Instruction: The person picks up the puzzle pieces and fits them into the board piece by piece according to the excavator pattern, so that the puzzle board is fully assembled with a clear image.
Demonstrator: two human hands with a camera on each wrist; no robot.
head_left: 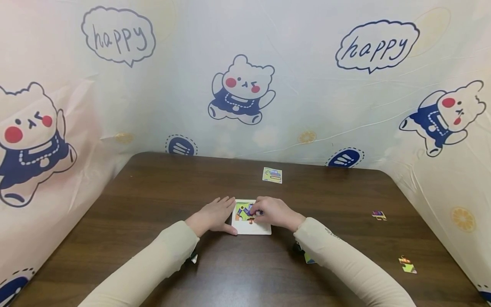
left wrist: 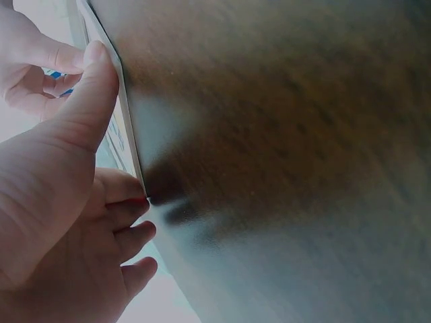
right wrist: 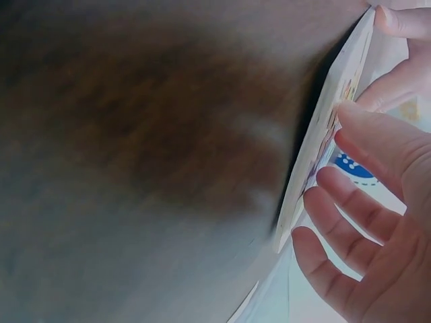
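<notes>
A small white puzzle tray (head_left: 253, 229) lies on the table in front of me, with colourful puzzle pieces (head_left: 241, 211) in its recess. My left hand (head_left: 213, 215) steadies the tray's left side, its fingers extended; in the left wrist view the thumb (left wrist: 101, 74) lies along the near edge. Over the recess, my right hand (head_left: 277, 212) has its thumb and forefinger bent together on a puzzle piece, most of which the fingers hide. In the right wrist view the thumb tip (right wrist: 349, 113) meets the picture side, while the other fingers are loosely bent.
A printed picture card (head_left: 272, 175) lies beyond the tray. Loose puzzle pieces lie to the right, one farther back (head_left: 379, 215) and one nearer (head_left: 407, 265). A green and blue piece (head_left: 310, 258) shows partly under my right sleeve. A patterned curtain (head_left: 307, 106) surrounds the dark table (head_left: 172, 183).
</notes>
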